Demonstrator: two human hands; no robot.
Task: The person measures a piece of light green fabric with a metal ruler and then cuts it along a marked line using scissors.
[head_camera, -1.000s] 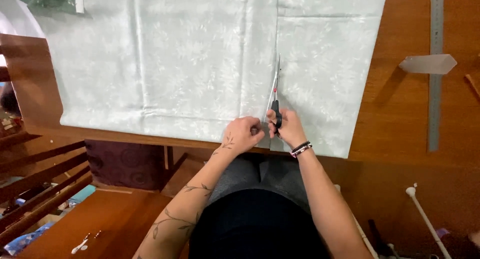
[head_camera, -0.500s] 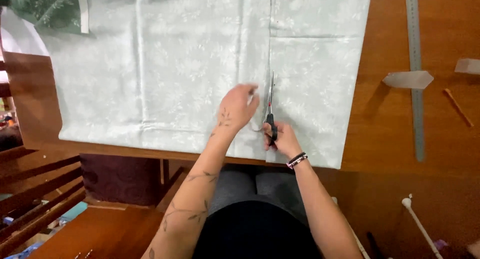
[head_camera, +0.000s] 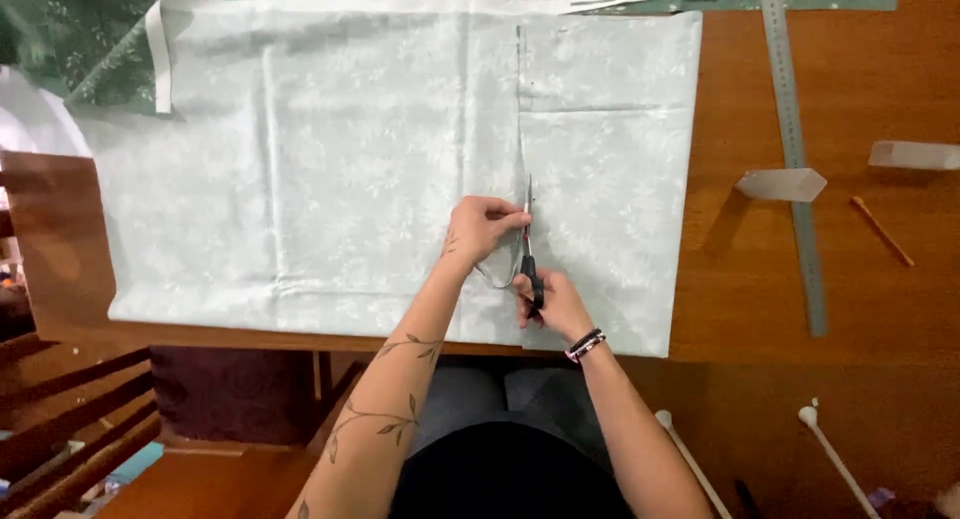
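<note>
A large pale green patterned fabric (head_camera: 350, 169) lies spread flat over a wooden table (head_camera: 880, 109). My right hand (head_camera: 555, 304) grips black-handled scissors (head_camera: 528, 249), blades pointing away from me along a lengthwise line in the cloth. The cloth is parted behind the blades, near the table's front edge. My left hand (head_camera: 485, 227) pinches the cut edge of the fabric just left of the blades and lifts it slightly. A bracelet sits on my right wrist.
A long metal ruler (head_camera: 795, 159) lies lengthwise on the table's right side. Two translucent blocks (head_camera: 782, 185) (head_camera: 915, 155) and a thin wooden stick (head_camera: 882, 232) lie beside it. Darker green cloth (head_camera: 60, 39) sits at the far left. Two white rods (head_camera: 830, 449) stand below the table.
The scissors and both hands have advanced up the fabric away from the near edge, lengthening the cut. My left hand went from pressing flat to pinching the cut edge.
</note>
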